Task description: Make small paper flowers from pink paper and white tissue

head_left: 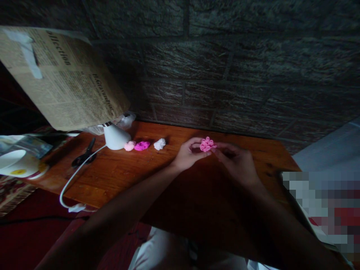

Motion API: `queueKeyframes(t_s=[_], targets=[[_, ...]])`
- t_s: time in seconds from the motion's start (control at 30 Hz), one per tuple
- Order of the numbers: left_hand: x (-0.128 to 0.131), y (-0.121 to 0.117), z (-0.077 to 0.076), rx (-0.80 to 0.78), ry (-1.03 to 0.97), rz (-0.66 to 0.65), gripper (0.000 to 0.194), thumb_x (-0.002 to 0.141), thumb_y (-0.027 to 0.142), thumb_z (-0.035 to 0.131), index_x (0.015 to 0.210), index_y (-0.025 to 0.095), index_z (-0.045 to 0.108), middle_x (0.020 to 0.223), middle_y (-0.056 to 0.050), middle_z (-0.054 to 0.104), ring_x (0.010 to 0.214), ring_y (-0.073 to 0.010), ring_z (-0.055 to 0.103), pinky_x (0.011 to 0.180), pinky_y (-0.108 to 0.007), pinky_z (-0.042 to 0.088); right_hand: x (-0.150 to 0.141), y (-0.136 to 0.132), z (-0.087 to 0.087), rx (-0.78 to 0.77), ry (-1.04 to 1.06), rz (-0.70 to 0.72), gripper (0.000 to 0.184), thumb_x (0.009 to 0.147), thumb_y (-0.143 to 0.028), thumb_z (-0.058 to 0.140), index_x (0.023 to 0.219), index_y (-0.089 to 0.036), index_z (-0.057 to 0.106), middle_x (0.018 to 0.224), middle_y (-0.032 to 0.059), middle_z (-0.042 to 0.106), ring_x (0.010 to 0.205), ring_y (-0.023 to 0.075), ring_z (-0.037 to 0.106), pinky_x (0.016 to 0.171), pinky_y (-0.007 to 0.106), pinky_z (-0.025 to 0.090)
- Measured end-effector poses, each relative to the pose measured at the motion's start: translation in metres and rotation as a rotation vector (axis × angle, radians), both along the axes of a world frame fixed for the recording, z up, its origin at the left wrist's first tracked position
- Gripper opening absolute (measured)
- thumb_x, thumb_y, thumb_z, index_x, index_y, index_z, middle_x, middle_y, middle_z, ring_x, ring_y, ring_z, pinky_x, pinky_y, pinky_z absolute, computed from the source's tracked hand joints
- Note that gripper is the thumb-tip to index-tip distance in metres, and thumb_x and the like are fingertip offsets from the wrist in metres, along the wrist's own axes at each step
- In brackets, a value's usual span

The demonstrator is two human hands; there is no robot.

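Note:
A small pink flower with bunched, ruffled petals is held up above the wooden table. My left hand pinches it from the left between thumb and fingers. From the right, my right hand closes its fingertips on the flower's right edge, at a petal. What the flower is made of is too small to tell. On the table to the left of my hands lie a white crumpled piece, a magenta one and a pale pink one.
A lamp with a newsprint shade and white base stands at the left, its white cable hanging over the table edge. Black-handled scissors and a white cup are farther left. A dark brick wall rises behind the table.

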State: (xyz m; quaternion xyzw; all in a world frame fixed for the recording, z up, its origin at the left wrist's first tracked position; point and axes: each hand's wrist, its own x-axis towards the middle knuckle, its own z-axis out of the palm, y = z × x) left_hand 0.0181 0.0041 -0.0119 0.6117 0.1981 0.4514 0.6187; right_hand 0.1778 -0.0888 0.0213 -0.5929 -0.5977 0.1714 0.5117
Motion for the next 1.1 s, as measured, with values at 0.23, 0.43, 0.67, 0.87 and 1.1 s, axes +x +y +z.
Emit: queueKeyframes(t_s=[0.23, 0.43, 0.67, 0.87, 1.1], targets=[[0.0001, -0.0001, -0.0002, -0.011, -0.003, 0.031, 0.047, 0.064, 0.029, 0.090, 0.102, 0.015, 0.067, 0.108, -0.008, 0.075, 0.101, -0.0197, 0.071, 0.098, -0.039, 0.053, -0.0027, -0.0030, 0.0050, 0.055, -0.129, -0.009, 0.029, 0.092, -0.040, 0.066, 0.113, -0.025, 0.078, 0.077, 0.0025, 0.074, 0.059, 0.0163, 0.065, 0.060, 0.031, 0.051], [0.0004, -0.0012, 0.0009, -0.001, -0.005, 0.039, 0.048, 0.063, 0.029, 0.090, 0.102, 0.015, 0.066, 0.106, -0.008, 0.076, 0.098, -0.0189, 0.071, 0.097, -0.038, 0.054, -0.0037, -0.0022, 0.0031, 0.040, -0.083, -0.016, 0.030, 0.092, -0.042, 0.066, 0.114, -0.024, 0.077, 0.082, 0.0037, 0.075, 0.063, 0.0177, 0.068, 0.062, 0.032, 0.053], [0.0009, 0.0000, -0.0031, 0.020, -0.011, 0.021, 0.048, 0.065, 0.030, 0.090, 0.104, 0.015, 0.066, 0.108, -0.009, 0.076, 0.100, -0.0197, 0.071, 0.096, -0.038, 0.054, -0.0049, -0.0036, 0.0042, 0.059, -0.159, -0.055, 0.024, 0.090, -0.040, 0.069, 0.104, -0.023, 0.078, 0.079, 0.0046, 0.074, 0.061, 0.0172, 0.066, 0.061, 0.032, 0.053], [0.0013, -0.0017, -0.0037, 0.045, -0.021, 0.009, 0.048, 0.066, 0.027, 0.090, 0.106, 0.014, 0.067, 0.108, -0.009, 0.076, 0.098, -0.0190, 0.072, 0.095, -0.035, 0.055, -0.0052, -0.0021, 0.0027, 0.103, -0.194, -0.038, 0.021, 0.090, -0.033, 0.068, 0.106, -0.023, 0.078, 0.079, 0.0035, 0.075, 0.059, 0.0161, 0.066, 0.061, 0.031, 0.054], [0.0009, -0.0017, -0.0037, 0.058, -0.045, -0.021, 0.044, 0.069, 0.023, 0.087, 0.108, 0.014, 0.068, 0.111, -0.009, 0.076, 0.100, -0.0186, 0.072, 0.098, -0.036, 0.054, -0.0060, -0.0007, -0.0028, 0.033, -0.060, -0.102, 0.024, 0.087, -0.041, 0.071, 0.100, -0.021, 0.077, 0.090, 0.0074, 0.080, 0.069, 0.0219, 0.075, 0.059, 0.032, 0.058]])
